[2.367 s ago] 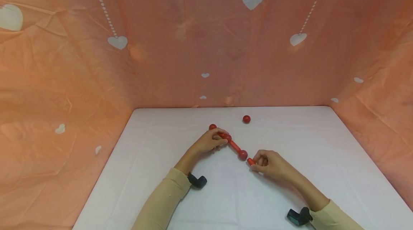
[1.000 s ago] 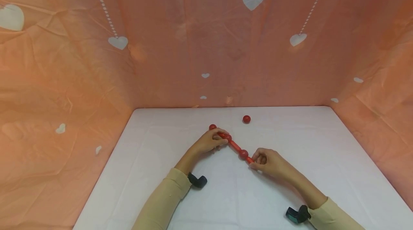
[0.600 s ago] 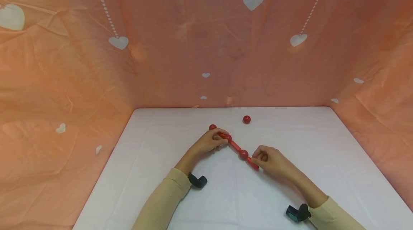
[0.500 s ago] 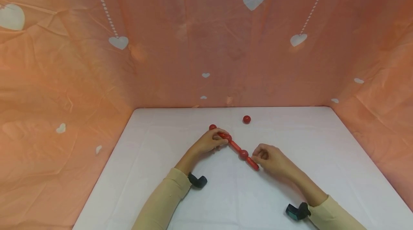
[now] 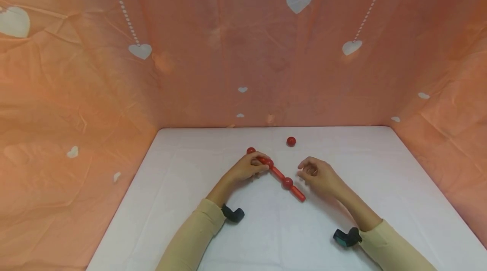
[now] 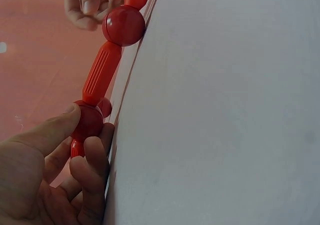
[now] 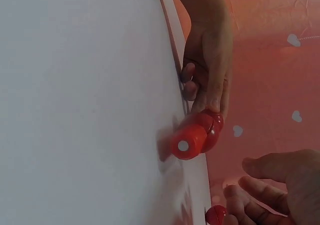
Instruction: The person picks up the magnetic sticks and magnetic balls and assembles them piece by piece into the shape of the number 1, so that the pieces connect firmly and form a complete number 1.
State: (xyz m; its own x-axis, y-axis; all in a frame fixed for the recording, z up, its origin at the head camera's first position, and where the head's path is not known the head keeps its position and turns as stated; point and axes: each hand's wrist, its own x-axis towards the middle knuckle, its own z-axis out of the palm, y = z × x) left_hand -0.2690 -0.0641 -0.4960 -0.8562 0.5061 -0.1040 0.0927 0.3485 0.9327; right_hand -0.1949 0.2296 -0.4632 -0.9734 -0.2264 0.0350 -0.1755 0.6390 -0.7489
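Ball-and-rod chain [image 5: 277, 173]: probably light, hard, slick; take ribbed rod [image 6: 101, 72]. Left grip [image 5: 246, 167] pinches ball [image 6: 90, 122]; right grip [image 5: 321, 176] slack, holding nothing.

No text, label, brand, number or sign can be read in head or wrist views.

Orange sheet walls [image 5: 262, 55] with pale hearts [image 5: 299, 1]; below, a white tabletop [image 5: 274, 237]

I count four red balls [image 5: 287, 183], three red rods [image 5: 298, 193], one left hand [image 5: 246, 167], one right hand [image 5: 321, 178], two tan sleeves [image 5: 194, 237], two black wrist devices [image 5: 233, 214], one white table [image 5: 277, 237] and, from the head view, twelve pale hearts [image 5: 299, 1].
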